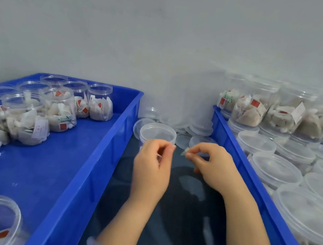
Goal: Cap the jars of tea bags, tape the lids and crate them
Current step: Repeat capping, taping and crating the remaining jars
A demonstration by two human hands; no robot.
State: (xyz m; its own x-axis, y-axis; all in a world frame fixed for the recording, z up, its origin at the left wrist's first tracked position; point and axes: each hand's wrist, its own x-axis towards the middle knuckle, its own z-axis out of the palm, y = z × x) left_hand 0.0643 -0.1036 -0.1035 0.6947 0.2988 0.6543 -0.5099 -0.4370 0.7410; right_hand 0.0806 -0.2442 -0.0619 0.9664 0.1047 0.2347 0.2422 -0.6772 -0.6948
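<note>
A clear round plastic lidded jar (157,134) stands on the dark desk (184,219) between the left blue plastic crate (96,165) and the right blue plastic crate (249,176). Just before it, the left hand (152,167) has thumb and forefinger meeting; whether these fingers grip anything I cannot tell. The right hand (211,167) pinches a small pale scrap (184,152).

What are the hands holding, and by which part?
Right hand pinches a small pale scrap, perhaps tape, by one end. Left hand pinches too; on what cannot be told.

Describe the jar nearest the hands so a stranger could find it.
Look between the two blue crates. At the far end lies a heap of loose lids; the jar stands before it, just beyond the left hand, capped and outside both crates.
</note>
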